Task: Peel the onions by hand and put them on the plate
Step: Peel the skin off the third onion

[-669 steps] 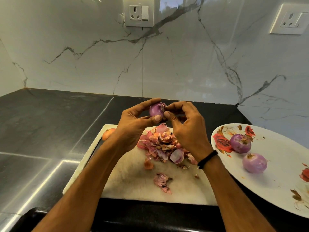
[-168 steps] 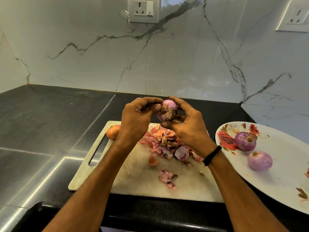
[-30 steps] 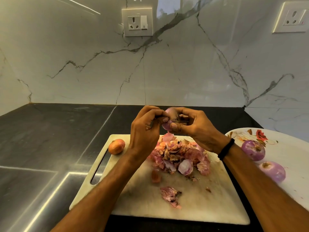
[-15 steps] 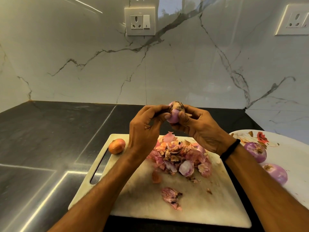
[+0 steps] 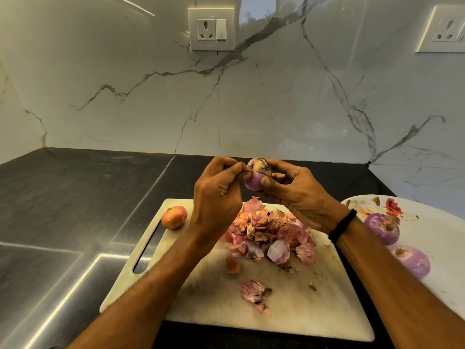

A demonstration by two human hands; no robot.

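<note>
Cradling the onion above the cutting board, the right hand curled round it, thumb in front, brown end tilted up. The left hand pinched skin on its left flank with bunched fingers; the plate lay rightward, nearer the right hand.

- My left hand: raised, back toward the camera, fingers curled, fingertips pinching the upper side of a small, round, partly peeled purple onion.
- My right hand: level with it, thumb in front, fingers behind, gripping the same onion.
- My left forearm and right forearm: bare, converging from the lower corners; black band around the right wrist.
</note>
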